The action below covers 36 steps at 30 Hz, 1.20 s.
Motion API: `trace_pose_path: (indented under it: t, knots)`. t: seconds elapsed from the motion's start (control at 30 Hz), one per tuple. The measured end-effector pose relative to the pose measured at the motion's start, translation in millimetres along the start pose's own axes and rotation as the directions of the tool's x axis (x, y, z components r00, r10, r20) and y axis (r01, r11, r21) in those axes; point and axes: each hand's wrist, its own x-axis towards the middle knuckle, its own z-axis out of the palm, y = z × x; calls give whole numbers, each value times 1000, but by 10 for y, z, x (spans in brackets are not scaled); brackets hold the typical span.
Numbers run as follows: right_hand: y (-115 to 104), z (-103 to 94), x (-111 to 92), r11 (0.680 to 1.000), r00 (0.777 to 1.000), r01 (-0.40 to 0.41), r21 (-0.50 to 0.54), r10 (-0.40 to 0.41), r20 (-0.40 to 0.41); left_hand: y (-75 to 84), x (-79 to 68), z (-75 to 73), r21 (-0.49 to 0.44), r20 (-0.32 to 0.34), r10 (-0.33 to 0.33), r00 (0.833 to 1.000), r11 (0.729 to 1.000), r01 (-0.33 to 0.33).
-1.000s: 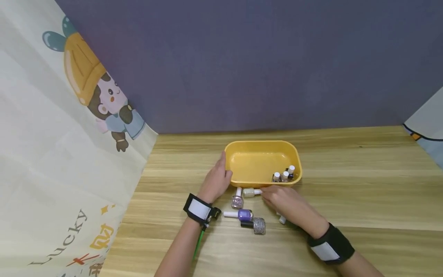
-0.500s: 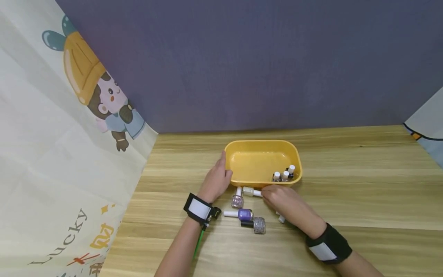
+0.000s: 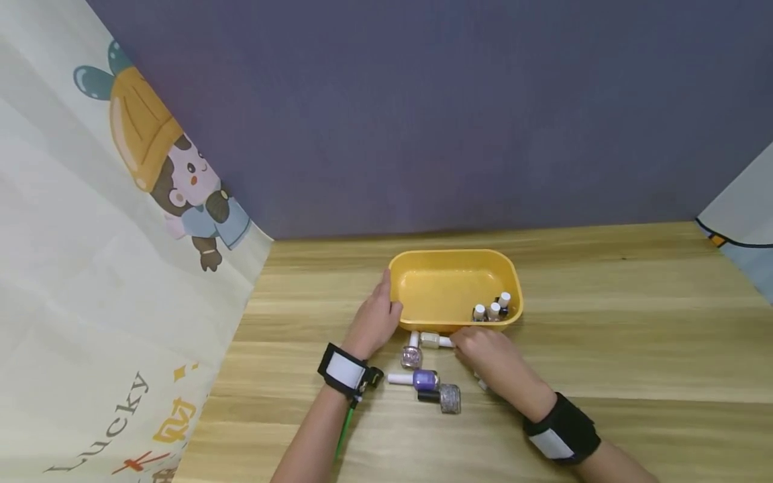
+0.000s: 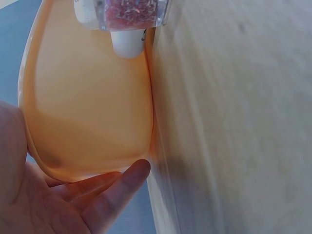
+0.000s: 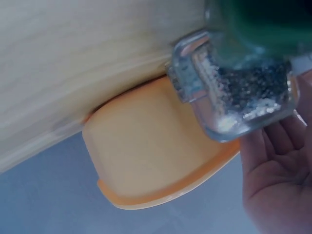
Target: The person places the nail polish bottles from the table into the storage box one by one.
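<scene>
My left hand (image 3: 372,322) rests against the left end of a yellow plastic tray (image 3: 441,288). In the left wrist view its fingers (image 4: 117,195) lie nearly straight against the end wall. In front of the tray, my right hand (image 3: 492,355) pinches the white cap of a pale nail polish bottle (image 3: 430,340) lying on its side; the fingertips are mostly hidden. Nearby lie a pink glitter bottle (image 3: 412,357), a purple bottle (image 3: 426,380) and a silver glitter bottle (image 3: 450,398) with a black cap. Three white-capped bottles (image 3: 494,310) stand in the tray's front right corner.
Another bottle (image 3: 481,382) is partly hidden beneath my right hand. Close to the right wrist camera are a glitter bottle (image 5: 243,87) and a dark green shape (image 5: 273,24). A dark panel (image 3: 453,121) rises behind the wooden table (image 3: 604,308); a printed cloth (image 3: 66,221) hangs left.
The head view has tilted slightly, so the scene sits lower. The pale bottle has turned and shifted a little at my right fingertips. My right wrist has moved slightly left; the left hand stays at the tray.
</scene>
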Motion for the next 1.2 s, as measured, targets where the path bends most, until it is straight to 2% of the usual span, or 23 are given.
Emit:
trace_pose_path:
  t: [0.17,0.4,0.57,0.87,1.2]
  knots:
    - [-30,46,6,999,1000,9,-35,-9,-6,-17,4,1,1,6,6,1000,1000,-6]
    - [-110,95,66,995,1000,4,-100,-2,19,-34,15,-15,-1,-23,23,999,1000,-23]
    - [-130,69,72,993,1000,16,-114,-16,-7,-17,15,-38,3,-11,23,1000,1000,-23]
    - [-145,64,65,999,997,5,-40,-8,-70,-11,5,-17,8,-1,15,1000,1000,-15]
    - [-150,48,96,998,991,47,30,-43,-129,-25,28,-4,17,-5,15,1000,1000,-14]
